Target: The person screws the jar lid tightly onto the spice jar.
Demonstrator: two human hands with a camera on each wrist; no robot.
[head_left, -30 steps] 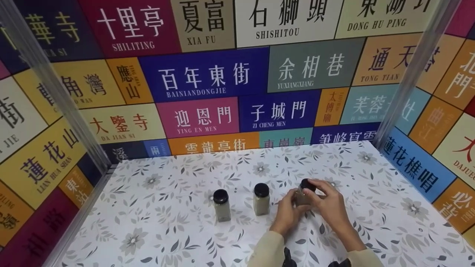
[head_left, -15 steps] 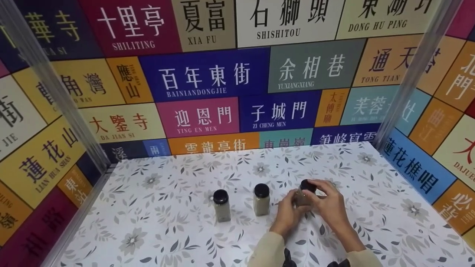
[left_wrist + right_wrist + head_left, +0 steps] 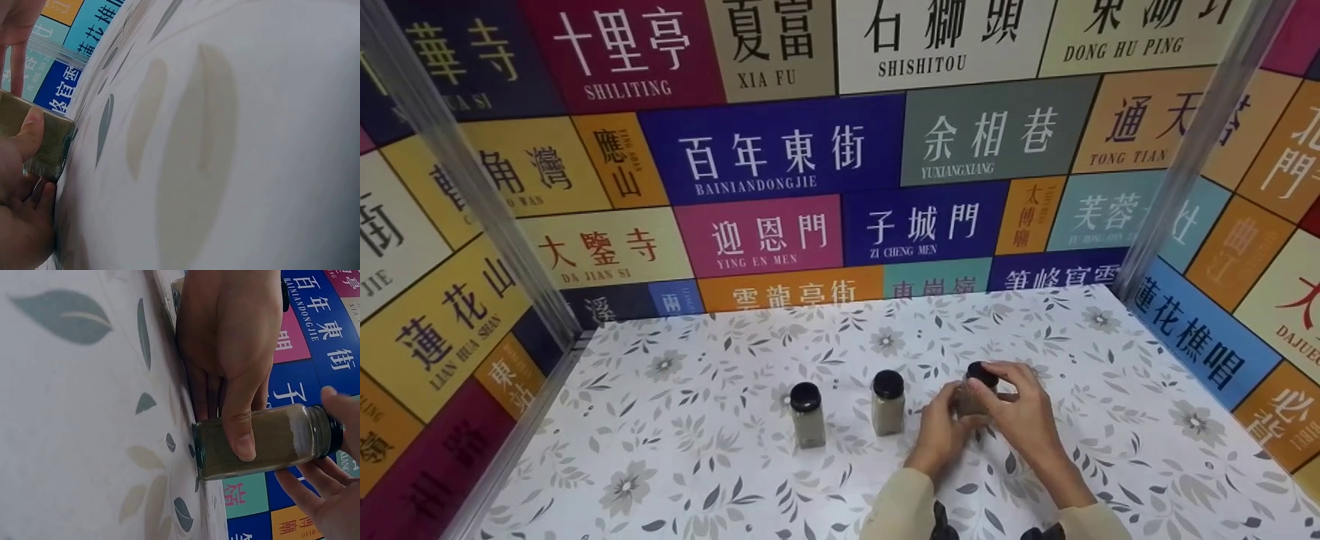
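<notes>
A square glass spice jar (image 3: 275, 439) with brownish powder stands with its base at the tabletop. My left hand (image 3: 943, 431) grips the jar's body low down, thumb (image 3: 243, 444) flat against the glass. Around its black cap (image 3: 336, 432), the thumb and fingers of my right hand (image 3: 1027, 416) are curled. In the left wrist view only the jar's lower part (image 3: 53, 135) shows, and the right hand (image 3: 19, 22) is cut off at the top corner. Just left of my hands stands a second capped jar (image 3: 889, 405), and farther left a third (image 3: 808, 420), both upright.
The table (image 3: 697, 465) has a white cloth printed with grey leaves and flowers. Behind it rises a wall of coloured sign panels (image 3: 772, 150). Clear upright posts (image 3: 1185, 165) mark the corners on both sides.
The head view has shifted very slightly. Both hands keep their hold on the jar and its cap, with almost no visible movement; the other two jars stay put.
</notes>
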